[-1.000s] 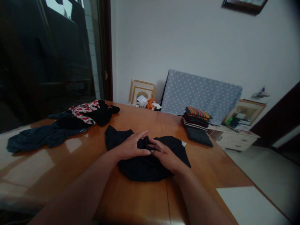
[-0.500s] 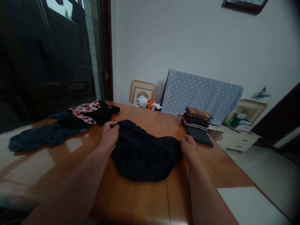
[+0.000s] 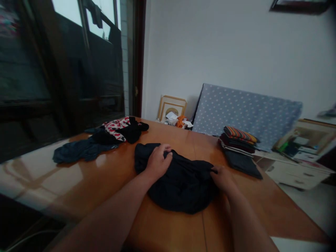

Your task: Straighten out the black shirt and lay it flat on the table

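Note:
A dark navy garment (image 3: 183, 185) lies rumpled on the wooden table in front of me; its exact kind does not show. My left hand (image 3: 159, 161) rests over its upper left part, thumb and fingers apart, and the cloth spreads out beyond it on the left. At the garment's right end, my right hand (image 3: 222, 176) pinches the edge of the cloth between thumb and fingers. The lower edge of the fabric curves in a rounded bulge toward me.
Loose clothes (image 3: 115, 134), red-white patterned, black and blue, lie at the table's far left. A folded stack (image 3: 238, 143) stands at the right, striped cloth on top. Behind it leans a panel under blue dotted cloth (image 3: 244, 108). A white drawer cabinet (image 3: 294, 173) stands beyond the table (image 3: 168, 231).
My left hand has let go of the garment's left corner and moved right onto the cloth, its fingers spreading. My right hand still grips the right end. The view has swung left.

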